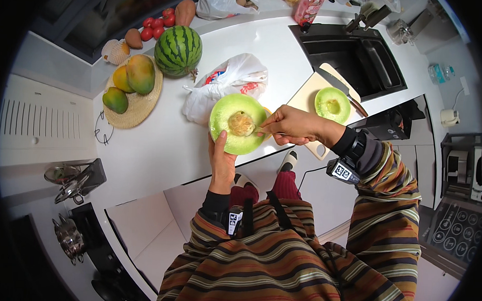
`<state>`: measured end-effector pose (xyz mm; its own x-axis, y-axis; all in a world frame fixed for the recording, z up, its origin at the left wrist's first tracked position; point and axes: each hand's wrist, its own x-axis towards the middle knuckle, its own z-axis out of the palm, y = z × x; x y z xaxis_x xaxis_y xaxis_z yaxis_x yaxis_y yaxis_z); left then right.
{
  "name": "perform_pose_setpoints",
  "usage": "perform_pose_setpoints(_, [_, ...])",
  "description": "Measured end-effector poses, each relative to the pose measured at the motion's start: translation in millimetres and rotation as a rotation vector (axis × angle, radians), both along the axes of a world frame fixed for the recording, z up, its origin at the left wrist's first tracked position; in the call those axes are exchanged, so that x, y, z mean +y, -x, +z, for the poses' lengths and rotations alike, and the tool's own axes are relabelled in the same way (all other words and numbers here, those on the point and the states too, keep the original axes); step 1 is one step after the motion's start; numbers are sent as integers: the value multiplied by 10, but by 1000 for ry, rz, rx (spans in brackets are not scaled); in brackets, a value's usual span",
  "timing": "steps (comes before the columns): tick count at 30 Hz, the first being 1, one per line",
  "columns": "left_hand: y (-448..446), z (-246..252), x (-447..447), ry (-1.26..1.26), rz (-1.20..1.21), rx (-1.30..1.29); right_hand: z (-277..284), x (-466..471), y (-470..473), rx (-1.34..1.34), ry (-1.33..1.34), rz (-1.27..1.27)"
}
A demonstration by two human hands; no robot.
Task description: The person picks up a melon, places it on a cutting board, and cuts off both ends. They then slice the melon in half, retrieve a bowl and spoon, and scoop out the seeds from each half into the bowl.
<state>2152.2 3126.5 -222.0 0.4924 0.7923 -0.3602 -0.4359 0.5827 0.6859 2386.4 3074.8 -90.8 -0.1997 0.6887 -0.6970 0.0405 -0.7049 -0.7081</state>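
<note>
My left hand (pixel 221 161) holds a green-fleshed melon half (pixel 222 116) from below, thumb on its cut face. The seed clump (pixel 241 124) sits in the middle of that half. In my right hand (pixel 295 124) is a thin utensil, probably a spoon (pixel 260 130), its end at the edge of the seeds and its tip hidden. An orange-yellow rim (pixel 268 111) shows behind the melon, mostly covered. To the right, a second melon half (pixel 332 105) with a hollowed centre lies cut face up on a cutting board (pixel 302 97). Beside it rests a kitchen knife (pixel 339 85).
A white plastic bag (pixel 239 79) lies just behind the held melon. Further left are a watermelon (pixel 178 51) and several mangoes (pixel 140 73) on a woven mat (pixel 147 107). A black sink (pixel 353 59) adjoins the board. Lidded cookware and a pot (pixel 68 238) stand at left.
</note>
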Motion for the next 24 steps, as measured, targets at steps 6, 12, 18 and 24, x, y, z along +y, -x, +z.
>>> perform_pose_setpoints(6, [22, -27, -34, -7, 0, 18, -55, -80, -13, 24, 9, -17])
perform_pose_setpoints(12, [23, -53, -63, -27, -19, 52, -144, -139, -41, 39, 7, -14])
perform_pose_setpoints(18, [26, -139, -62, 20, -4, 10, -148, -208, -75, 55, -12, -40])
perform_pose_setpoints(24, [36, -213, -72, 20, 1, 85, -77, -236, -187, 64, -26, -51])
